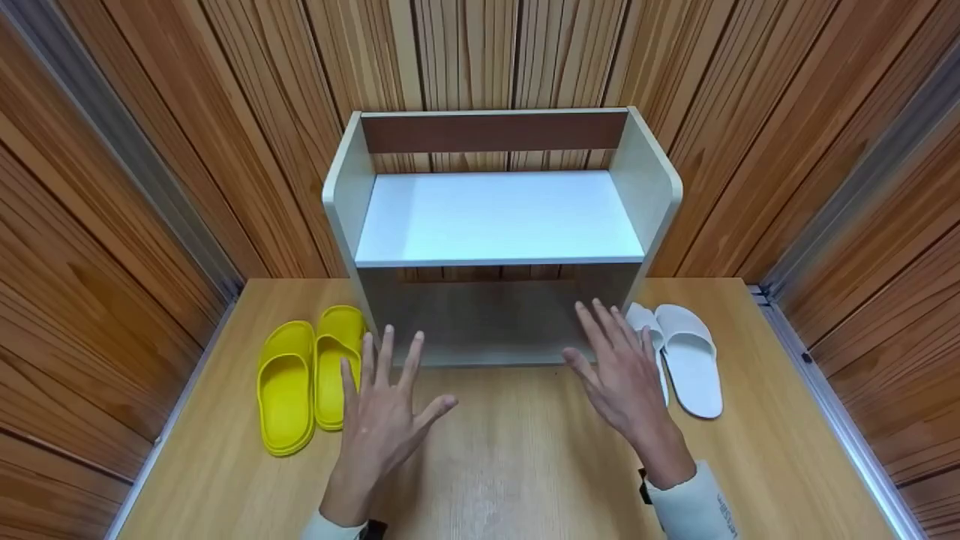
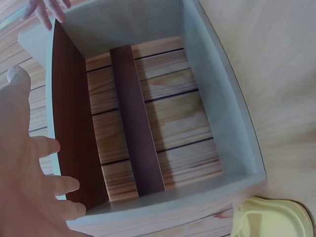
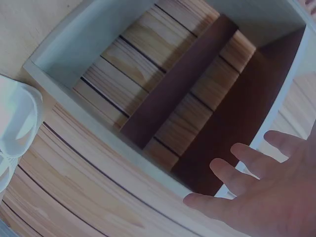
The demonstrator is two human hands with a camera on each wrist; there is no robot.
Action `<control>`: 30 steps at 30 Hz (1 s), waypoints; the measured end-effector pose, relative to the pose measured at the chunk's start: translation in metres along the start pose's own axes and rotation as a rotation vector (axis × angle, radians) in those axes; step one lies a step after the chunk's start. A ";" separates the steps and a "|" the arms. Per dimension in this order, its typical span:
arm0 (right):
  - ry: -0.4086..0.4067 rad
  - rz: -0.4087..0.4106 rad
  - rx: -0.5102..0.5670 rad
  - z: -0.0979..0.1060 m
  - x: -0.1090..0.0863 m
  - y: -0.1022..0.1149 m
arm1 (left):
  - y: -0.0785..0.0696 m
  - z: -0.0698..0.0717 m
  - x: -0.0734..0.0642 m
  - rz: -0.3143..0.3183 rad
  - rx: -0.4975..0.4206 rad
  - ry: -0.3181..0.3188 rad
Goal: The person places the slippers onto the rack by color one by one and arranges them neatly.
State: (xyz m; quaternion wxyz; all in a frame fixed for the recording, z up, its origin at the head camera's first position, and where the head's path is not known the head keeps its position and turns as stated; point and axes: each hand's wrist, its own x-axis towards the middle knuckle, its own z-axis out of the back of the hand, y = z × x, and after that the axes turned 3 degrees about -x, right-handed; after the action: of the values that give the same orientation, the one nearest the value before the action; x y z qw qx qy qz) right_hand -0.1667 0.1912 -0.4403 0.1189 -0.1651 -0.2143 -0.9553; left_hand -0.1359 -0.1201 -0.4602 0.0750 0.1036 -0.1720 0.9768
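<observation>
In the head view my left hand (image 1: 381, 420) is held with its fingers spread, in front of the lower left of a small two-tier shelf (image 1: 495, 221). It holds nothing. My right hand (image 1: 619, 375) is likewise spread and empty, before the shelf's lower right. A pair of yellow slippers (image 1: 286, 397) lies left of the shelf, the inner one close to my left fingers. On the other side lies a pair of white slippers (image 1: 694, 367), one partly hidden behind my right hand. Both wrist views look into the lower compartment, where a brown back strip (image 2: 136, 118) crosses behind.
The shelf stands on a light wooden board (image 1: 495, 465) against a wood-plank wall (image 1: 469, 52). Plank panels also rise at left and right, with metal rails (image 1: 825, 435) along the board's sides. The upper shelf surface (image 1: 502, 217) is white.
</observation>
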 end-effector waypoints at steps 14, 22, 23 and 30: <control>-0.184 -0.021 0.072 0.019 0.010 -0.014 | 0.021 0.005 -0.003 0.036 -0.051 -0.126; -0.264 -0.053 0.114 0.031 0.020 -0.021 | 0.035 0.008 -0.005 0.083 -0.052 -0.150; -0.273 -0.057 0.124 0.032 0.021 -0.022 | 0.037 0.009 -0.006 0.092 -0.053 -0.152; -0.277 -0.121 0.155 0.044 0.030 -0.024 | 0.056 0.015 -0.010 0.172 -0.086 -0.135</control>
State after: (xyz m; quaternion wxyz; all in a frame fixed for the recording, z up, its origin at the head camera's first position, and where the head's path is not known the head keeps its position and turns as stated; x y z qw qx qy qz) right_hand -0.1901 0.2277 -0.4003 0.0430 -0.2724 -0.3111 -0.9095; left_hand -0.1339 -0.1781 -0.4668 -0.0162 0.1506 -0.2266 0.9621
